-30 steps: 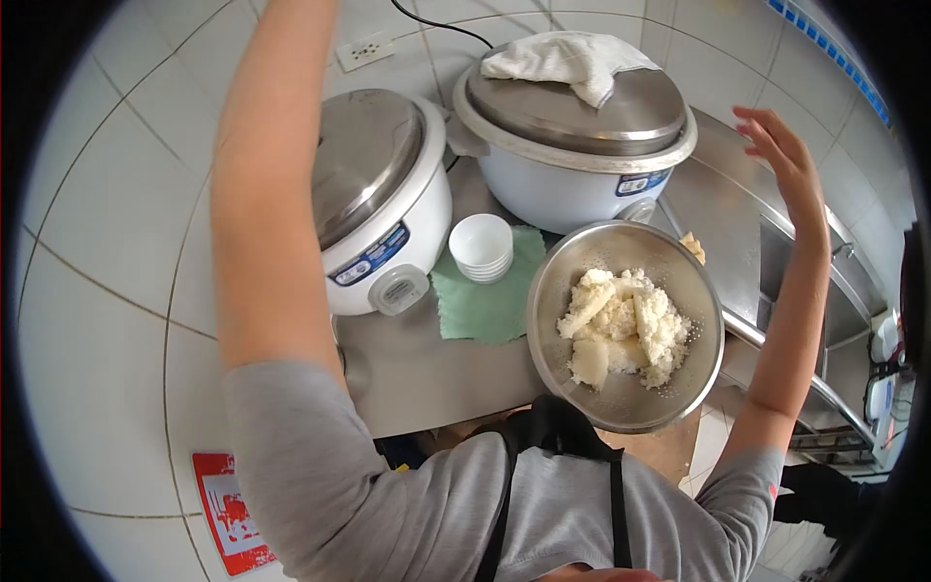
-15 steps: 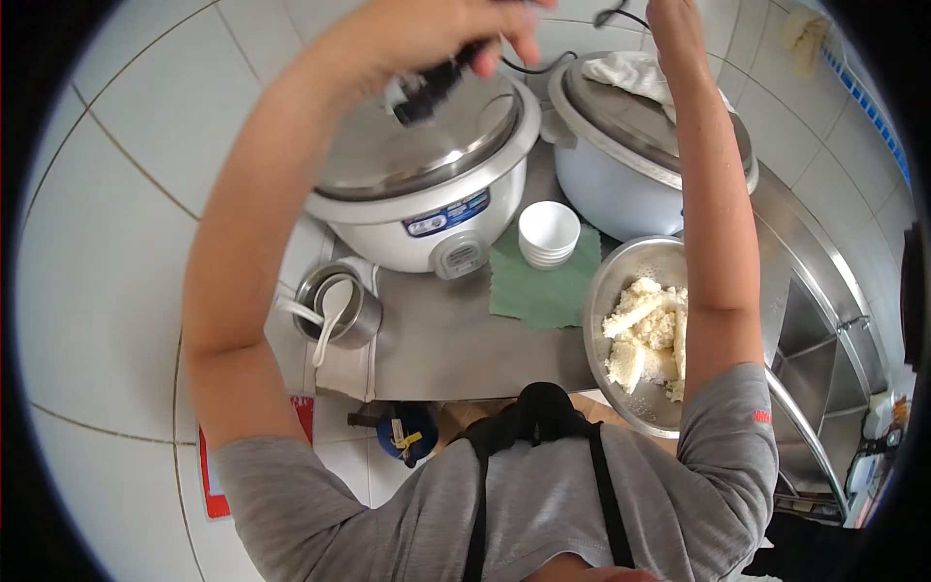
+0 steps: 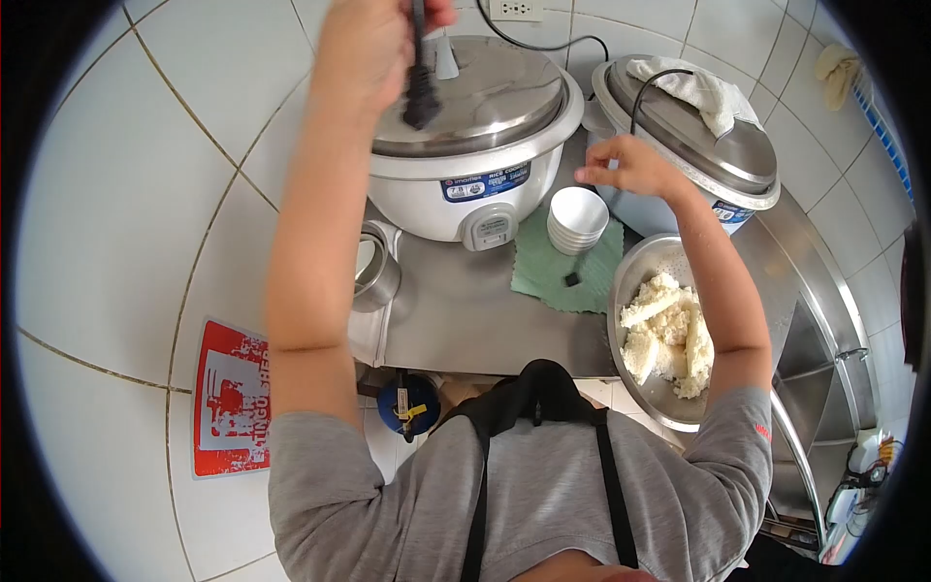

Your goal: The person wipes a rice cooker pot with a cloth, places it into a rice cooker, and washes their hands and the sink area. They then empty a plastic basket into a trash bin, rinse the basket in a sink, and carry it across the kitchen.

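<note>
Near the top, my left hand (image 3: 373, 53) is closed around a black cord with its thick plug end (image 3: 420, 97) hanging over the lid of the left rice cooker (image 3: 490, 177). My right hand (image 3: 635, 167) pinches another black cord (image 3: 636, 102), which loops over the right rice cooker (image 3: 752, 165). Below that hand, a small black plug (image 3: 572, 279), slightly blurred, dangles over the green cloth (image 3: 538, 262). Stacked white bowls (image 3: 578, 221) sit on the cloth, just under my right hand. Both cookers have their lids on.
At the right, a metal bowl (image 3: 658, 405) holds white rice (image 3: 669, 335). A steel pot (image 3: 378, 281) stands left on a folded cloth. A white towel (image 3: 713, 92) covers part of the right lid. A wall socket (image 3: 516, 10) is at the top; a sink (image 3: 815, 339) lies right.
Both hands came in over the cookers. My right hand has since moved down beside the white bowls, with a cord now visible in it. The plug in my left hand hangs more upright.
</note>
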A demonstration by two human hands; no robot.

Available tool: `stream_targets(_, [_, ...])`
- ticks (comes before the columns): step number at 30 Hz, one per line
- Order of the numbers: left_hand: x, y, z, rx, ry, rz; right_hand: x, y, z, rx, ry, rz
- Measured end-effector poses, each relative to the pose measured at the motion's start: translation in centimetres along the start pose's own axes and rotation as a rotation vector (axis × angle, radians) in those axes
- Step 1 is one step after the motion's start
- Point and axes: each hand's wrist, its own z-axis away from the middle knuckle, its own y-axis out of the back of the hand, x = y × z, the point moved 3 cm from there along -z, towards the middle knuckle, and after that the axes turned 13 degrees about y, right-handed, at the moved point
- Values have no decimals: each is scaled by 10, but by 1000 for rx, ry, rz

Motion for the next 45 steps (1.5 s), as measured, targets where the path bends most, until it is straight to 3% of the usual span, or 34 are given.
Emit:
stream_targets(2, [24, -16, 31, -16, -105, 21, 26, 5, -11, 361, 168, 330])
stream_targets(3, [28, -23, 46, 259, -181, -36, 34, 13, -16, 544, 250, 496])
stream_targets(4, [30, -28, 63, 165, -231, -49, 27, 25, -23, 690, 159, 611])
stream_targets(6, [29, -19, 95, -52, -303, 0, 2, 46, -49, 960, 398, 744])
stream_targets(9, [38, -19, 134, -324, -355, 356, -3, 22, -98, 668, 537, 924])
stream_targets(11, [48, -3, 162, -93, -730, 379, -5, 33, -116, 71, 363, 226])
stream_targets(12, [48, 11, 173, -53, -730, 401, -14, 37, -119, -228, 267, -122])
stream_targets(14, [38, 46, 197, 39, -751, 446, -19, 74, -117, 126, 260, -171])
stream_targets(16, [-3, 72, 215, 207, -341, -171, -26, 97, -123, 430, 237, -242])
stream_targets(17, [-27, 57, 204, 125, -294, -452, -30, 105, -129, 566, 218, -284])
stream_targets(18, [-35, 36, 178, -41, -30, -789, -35, 112, -133, 702, 193, -325])
stream_targets(20, [-82, 4, 147, 3, 235, -862, -68, 107, -130, 624, 282, -481])
stream_targets(21, [-97, -5, 132, 161, 202, -784, -79, 103, -129, 583, 322, -558])
stream_targets(22, [-111, -12, 117, 318, 168, -702, -61, 100, -143, 387, 570, -748])
stream_targets(24, [-129, -18, 86, 520, -9, -393, -90, 81, -123, 476, 528, -1137])
stream_targets(25, [-142, -18, 69, 555, -43, -428, -99, 75, -117, 521, 503, -1328])
stream_targets(26, [-150, -19, 52, 589, -84, -465, -88, 70, -120, 323, 512, -1320])
stream_targets(27, [-156, -24, 37, 544, -74, -556, -83, 66, -123, 297, 494, -1214])
stream_targets(29, [-175, -33, 9, 534, 58, -277, -78, 62, -126, 243, 449, -1005])
stream_targets(30, [-180, -36, -3, 539, 117, -207, -82, 63, -120, 351, 333, -524])
stream_targets(31, [-184, -38, -12, 542, 178, -138, -78, 67, -124, 382, 220, -384])
stream_targets(33, [-178, -43, -17, 637, -100, -449, -65, 82, -136, 438, -11, -107])
stream_targets(34, [-174, -45, -19, 681, -248, -599, -59, 91, -143, 396, -92, -53])
stream_targets(37, [-131, -20, -3, 584, -124, -887, -31, 119, -162, 263, -344, 90])
stream_targets(40, [-118, 51, -17, 659, -79, -1030, 34, 113, -195, 28, -527, 20])
stream_targets(44, [-130, 124, -38, 655, 225, -1261, 102, 87, -249, -163, -580, -125])
stream_targets(45, [-137, 136, -44, 584, 191, -1288, 107, 83, -256, -177, -529, -23])
